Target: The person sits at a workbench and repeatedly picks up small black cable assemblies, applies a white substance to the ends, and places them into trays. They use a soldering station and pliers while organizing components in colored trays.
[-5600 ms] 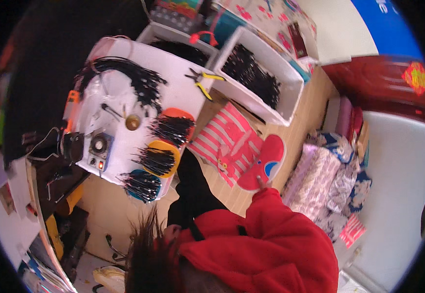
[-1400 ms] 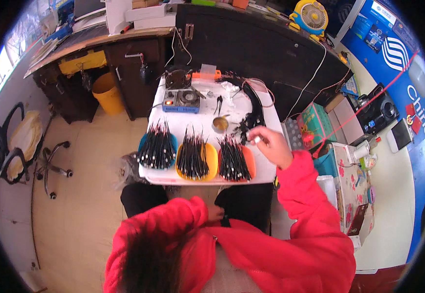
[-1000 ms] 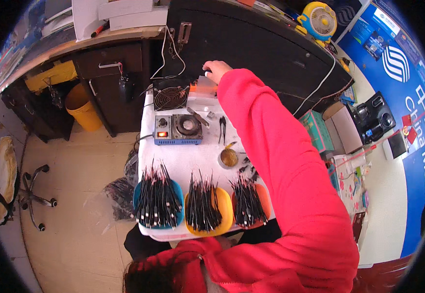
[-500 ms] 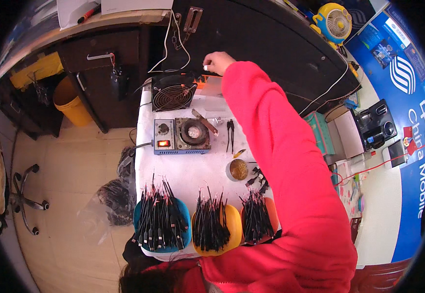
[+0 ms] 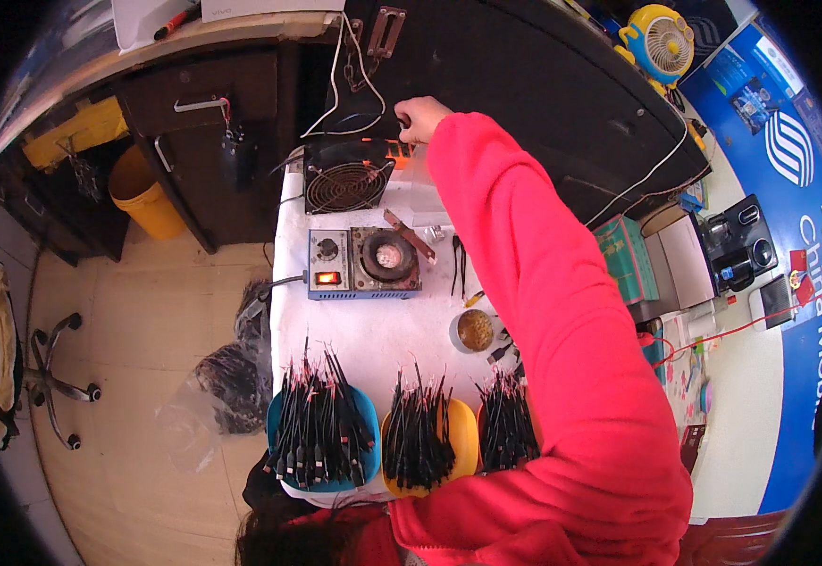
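My right hand (image 5: 422, 119), at the end of a red sleeve (image 5: 543, 274), reaches to the far end of the white-covered table. Its fingers are curled together; what is between them, if anything, is too small to tell. Just below the hand is an orange slotted thing (image 5: 400, 149), beside a black fan (image 5: 346, 187) with a wire grille. Nearer stands a solder pot (image 5: 389, 256) with a dial and a lit switch, a flat brownish strip (image 5: 409, 235) leaning at its rim. My left hand is out of view.
Along the near edge, a blue tray (image 5: 370, 424), a yellow tray (image 5: 469, 439) and a partly hidden third one hold bundles of black cables. A cup of yellowish lumps (image 5: 474, 331) and black tweezers (image 5: 458, 264) lie near my sleeve. Dark cabinets (image 5: 505, 104) stand behind.
The whole view has shifted slightly. My right hand stays by the orange thing; the small white thing seen at its fingertips before no longer shows.
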Motion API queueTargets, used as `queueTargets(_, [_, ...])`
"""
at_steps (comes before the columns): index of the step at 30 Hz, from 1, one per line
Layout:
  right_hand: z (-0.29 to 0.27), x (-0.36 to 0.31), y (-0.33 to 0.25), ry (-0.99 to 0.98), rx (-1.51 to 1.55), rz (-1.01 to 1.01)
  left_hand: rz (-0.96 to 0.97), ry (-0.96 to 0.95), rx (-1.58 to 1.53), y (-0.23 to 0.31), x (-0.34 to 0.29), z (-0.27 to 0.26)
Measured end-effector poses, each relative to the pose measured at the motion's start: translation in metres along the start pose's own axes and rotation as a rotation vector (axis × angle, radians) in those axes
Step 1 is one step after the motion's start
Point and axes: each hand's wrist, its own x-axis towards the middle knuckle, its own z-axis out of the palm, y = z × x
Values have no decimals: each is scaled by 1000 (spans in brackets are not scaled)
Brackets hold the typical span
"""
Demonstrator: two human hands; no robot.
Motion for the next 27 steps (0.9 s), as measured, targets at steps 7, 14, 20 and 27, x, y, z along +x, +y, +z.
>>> queueTargets(7, [5,-2,8,-7,314,92,27,-11,4,10,6,6])
queueTargets(14, [1,1,7,-81,192,85,53,-19,3,19,9,14])
queueTargets(20, [-1,2,7,-125,303,59,83,-30,7,27,14,21])
queueTargets(27, [2,6,4,-141,205,69,117,-44,11,38,18,29])
